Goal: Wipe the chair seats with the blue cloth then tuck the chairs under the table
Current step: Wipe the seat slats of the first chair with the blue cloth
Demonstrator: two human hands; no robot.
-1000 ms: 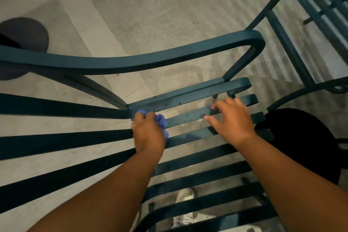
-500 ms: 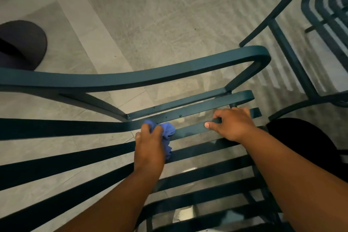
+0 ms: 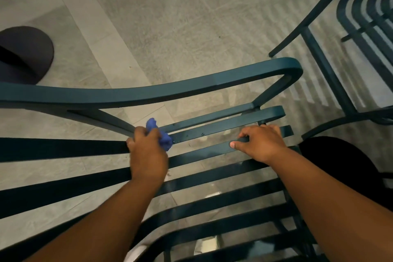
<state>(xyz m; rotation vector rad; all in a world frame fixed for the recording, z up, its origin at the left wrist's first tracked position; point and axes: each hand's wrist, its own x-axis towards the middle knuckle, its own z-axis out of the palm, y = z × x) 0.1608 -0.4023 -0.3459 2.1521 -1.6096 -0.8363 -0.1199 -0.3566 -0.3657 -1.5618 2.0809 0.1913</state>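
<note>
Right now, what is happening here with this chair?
A person is wiping a dark green slatted metal chair. The left hand holds a bunched blue cloth against a seat slat near the armrest. The right hand grips another slat to steady the chair. A second chair stands at right.

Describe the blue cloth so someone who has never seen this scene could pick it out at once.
Start at the dark teal slatted metal chair filling the view, and follow its seat slats to the far edge below the curved armrest. There the left hand grips the blue cloth, bunched against a slat. It is the only bright blue, soft thing among dark metal bars and grey floor tiles.
</note>
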